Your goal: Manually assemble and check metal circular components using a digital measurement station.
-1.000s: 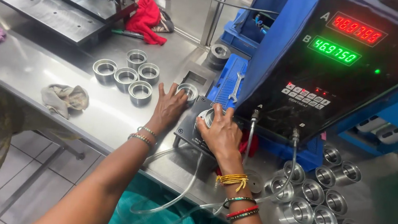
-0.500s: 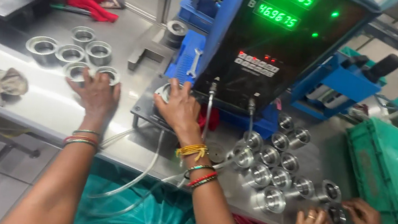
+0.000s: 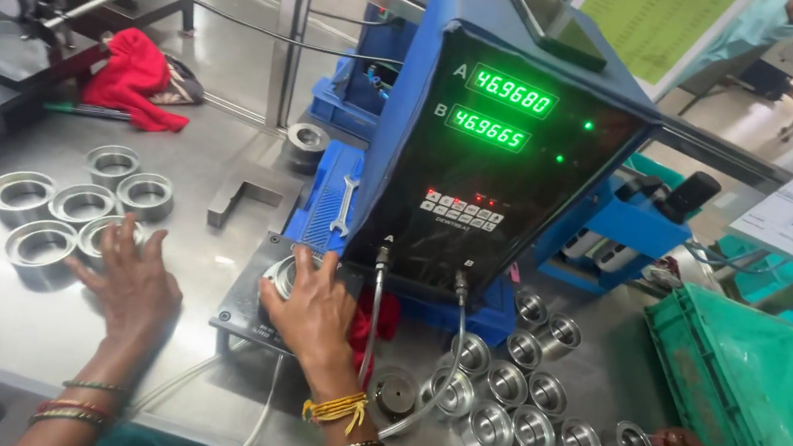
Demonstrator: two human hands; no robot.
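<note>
I read this as the gauging step: metal ring point(image 3: 281, 274) sits on the gauge fixture plate point(image 3: 240, 310), my right hand point(image 3: 315, 314) clamped over it. Left hand point(image 3: 135, 282) lies flat, fingers spread, touching a ring in the unmeasured cluster point(image 3: 66, 208). Next move likely calls for lifting the gauged ring clear toward the finished group point(image 3: 516, 399).
</note>
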